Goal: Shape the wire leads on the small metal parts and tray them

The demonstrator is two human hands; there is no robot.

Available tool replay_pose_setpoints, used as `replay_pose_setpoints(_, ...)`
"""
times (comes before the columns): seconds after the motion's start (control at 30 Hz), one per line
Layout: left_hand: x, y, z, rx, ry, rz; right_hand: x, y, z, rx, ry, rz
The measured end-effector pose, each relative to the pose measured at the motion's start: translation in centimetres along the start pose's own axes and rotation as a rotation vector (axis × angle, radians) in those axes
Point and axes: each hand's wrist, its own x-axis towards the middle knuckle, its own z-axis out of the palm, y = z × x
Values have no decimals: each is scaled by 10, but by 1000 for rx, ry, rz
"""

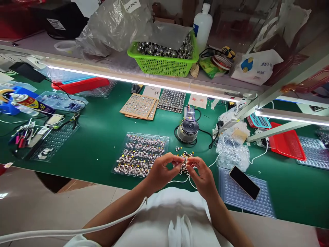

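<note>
My left hand (pixel 161 171) and my right hand (pixel 203 176) meet at the near edge of the green table (pixel 102 137), fingers pinched together. Between the fingertips sits a tiny metal part with thin white wire (pixel 185 178); exactly which hand grips what is hard to make out. A small heap of similar ring-shaped parts (pixel 185 159) lies just behind my fingers. To the left of my hands stands a clear tray (pixel 141 154) filled with several rows of the same parts.
A round grey device (pixel 189 128) with a black cable stands behind the heap. A phone (pixel 244 181) lies on an empty clear tray at right. A green basket (pixel 164 61) of metal balls sits on the shelf. Red trays, tools and a spray can line the sides.
</note>
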Motion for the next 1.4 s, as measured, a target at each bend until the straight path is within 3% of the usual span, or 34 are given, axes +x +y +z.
replay_pose_setpoints(0.17, 4, 7, 3, -27, -65, -65, -1, -12, -7, -25, -77, -43)
replay_pose_setpoints(0.4, 3, 8, 15, -206, -23, -241, 3, -29, -17, -256, -213, -72)
replay_pose_setpoints(0.6, 2, 6, 15, -243, -54, -155, 9, -30, -21, -358, -242, -91)
replay_pose_setpoints(0.9, 2, 5, 18, -53, 32, -102, 12, -33, -19, -393, -241, -87)
replay_pose_setpoints(1.17, 3, 6, 19, -74, 26, -135, 15, -32, -19, -404, -222, -80)
replay_pose_setpoints(1.4, 2, 7, 17, -44, 14, -84, 16, -32, -17, -410, -195, -51)
